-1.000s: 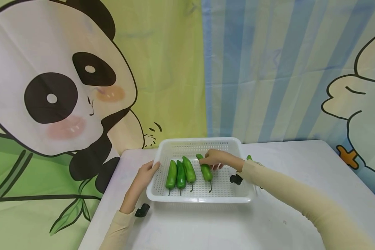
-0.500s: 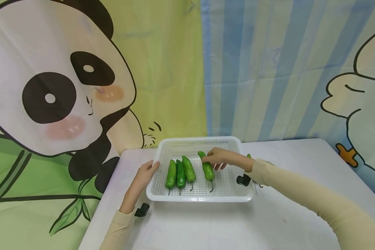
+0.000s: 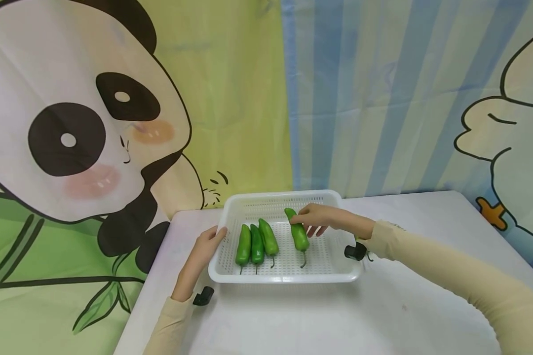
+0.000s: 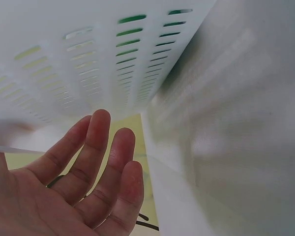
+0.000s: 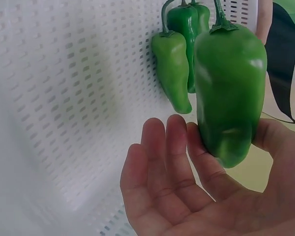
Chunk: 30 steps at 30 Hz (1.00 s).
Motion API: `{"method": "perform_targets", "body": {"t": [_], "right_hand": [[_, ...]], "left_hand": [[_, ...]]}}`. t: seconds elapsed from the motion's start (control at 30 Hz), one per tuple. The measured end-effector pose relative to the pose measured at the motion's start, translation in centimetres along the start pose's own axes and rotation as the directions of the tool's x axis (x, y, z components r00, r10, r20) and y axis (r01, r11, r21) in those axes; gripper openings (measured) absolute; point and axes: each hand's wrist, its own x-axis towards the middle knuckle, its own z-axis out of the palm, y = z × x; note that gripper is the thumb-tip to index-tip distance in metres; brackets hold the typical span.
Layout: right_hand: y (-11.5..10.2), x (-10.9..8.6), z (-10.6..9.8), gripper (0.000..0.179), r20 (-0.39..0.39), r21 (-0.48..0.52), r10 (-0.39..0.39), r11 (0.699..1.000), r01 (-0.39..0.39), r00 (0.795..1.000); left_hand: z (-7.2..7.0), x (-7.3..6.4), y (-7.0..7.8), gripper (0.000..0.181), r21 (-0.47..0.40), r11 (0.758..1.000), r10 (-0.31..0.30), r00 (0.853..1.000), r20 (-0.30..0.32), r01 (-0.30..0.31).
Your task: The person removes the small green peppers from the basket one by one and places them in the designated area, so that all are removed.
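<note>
In the head view my right hand [image 3: 320, 217] pinches a green pepper [image 3: 299, 237] between thumb and index finger, over the right half of a white perforated basket [image 3: 284, 279]. The right wrist view shows this pepper [image 5: 231, 88] large and stem upward, with the other fingers spread apart from it. Three more green peppers [image 3: 243, 246] lie side by side in the basket's left half, stems toward me. My left hand [image 3: 208, 246] holds the basket's left rim, thumb over the edge; its fingers [image 4: 96, 147] reach along the outer wall in the left wrist view.
The basket stands on a white-covered table [image 3: 293, 320]. Just outside its right wall, a green stem [image 3: 370, 257] shows below my sleeve, the rest hidden. Behind the table hangs a curtain [image 3: 240, 98] with cartoon prints. A black wrist camera [image 3: 203, 296] sits beside each wrist.
My right hand has moved a little to the right with the pepper, away from the other three. The left hand stays on the rim, and the view has shifted slightly.
</note>
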Motion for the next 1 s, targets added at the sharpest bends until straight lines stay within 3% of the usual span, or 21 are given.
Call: {"method": "perform_targets", "body": {"t": [0.47, 1.0], "right_hand": [[0.7, -2.1, -1.4, 0.042, -0.006, 0.047, -0.023, 0.999, 0.023, 1.0], [3.0, -5.3, -4.4, 0.051, 0.014, 0.246, -0.074, 0.967, 0.068, 0.997]], "left_hand": [[0.1, -0.2, 0.1, 0.051, 0.006, 1.0, 0.007, 1.0, -0.009, -0.007], [0.0, -0.1, 0.1, 0.052, -0.004, 1.0, 0.0, 1.0, -0.008, 0.0]]}}
